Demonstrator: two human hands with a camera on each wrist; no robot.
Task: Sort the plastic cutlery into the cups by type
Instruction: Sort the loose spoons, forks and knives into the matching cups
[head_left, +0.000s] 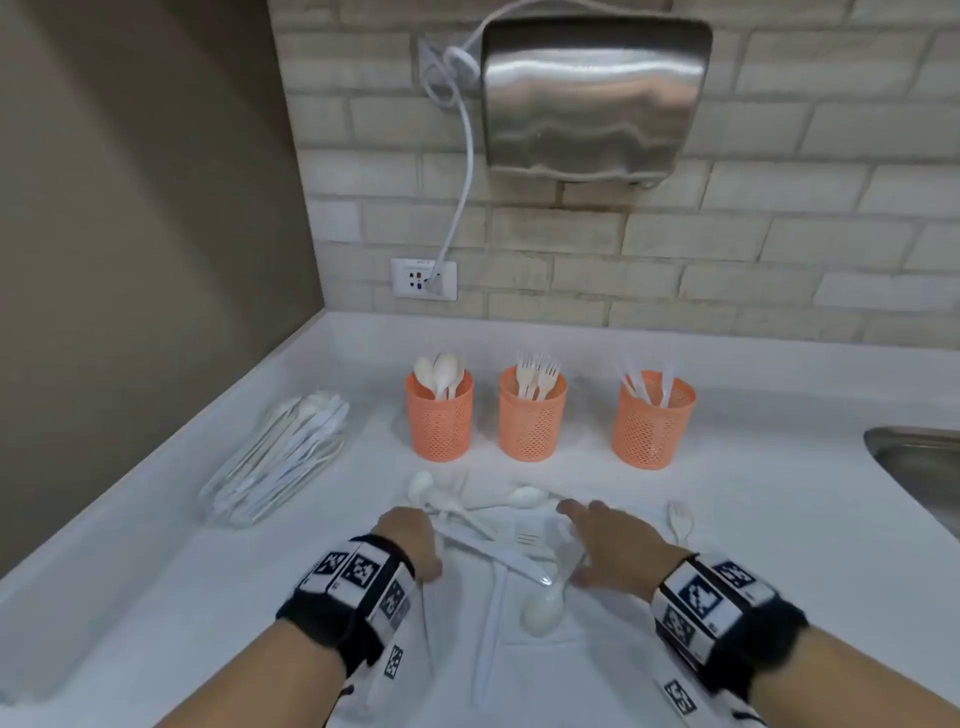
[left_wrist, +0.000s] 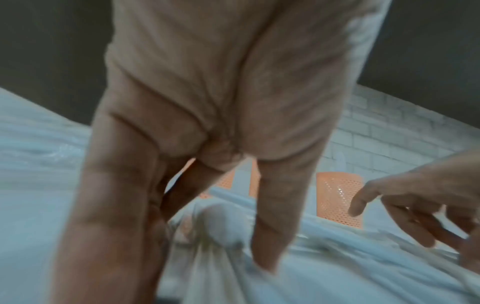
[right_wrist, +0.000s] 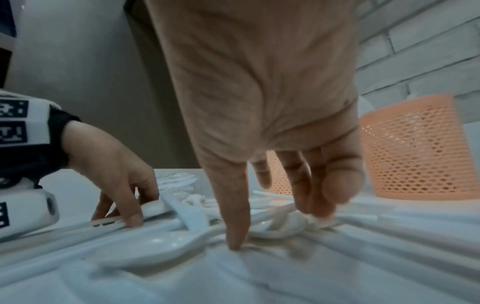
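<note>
A: Where is the loose cutlery (head_left: 498, 540)?

B: In a tangled white pile on the counter (head_left: 727, 519), directly under and between both hands. A spoon (head_left: 543, 608) lies at the near edge, just inside the right wrist, and a lone fork (head_left: 680, 519) sits just outside the right hand.

A: What is the left hand (head_left: 410, 540) doing?

B: Its fingers point down into the pile. In the right wrist view they touch a fork handle (right_wrist: 109, 222), but whether they pinch it, I cannot tell.

A: And the right hand (head_left: 608, 540)?

B: Palm down, fingers spread and fairly straight, fingertips (right_wrist: 235, 242) touching the pile. It grips nothing.

A: The cups?

B: Three orange mesh cups stand beyond the hands: the spoon cup (head_left: 440, 415) past the left hand, the fork cup (head_left: 532, 415) ahead between the hands, the knife cup (head_left: 652, 423) past the right hand.

A: Anything else?

B: A clear bag of cutlery (head_left: 275, 457) lies out beyond the left hand, and a sink edge (head_left: 914, 457) shows far outside the right hand.
</note>
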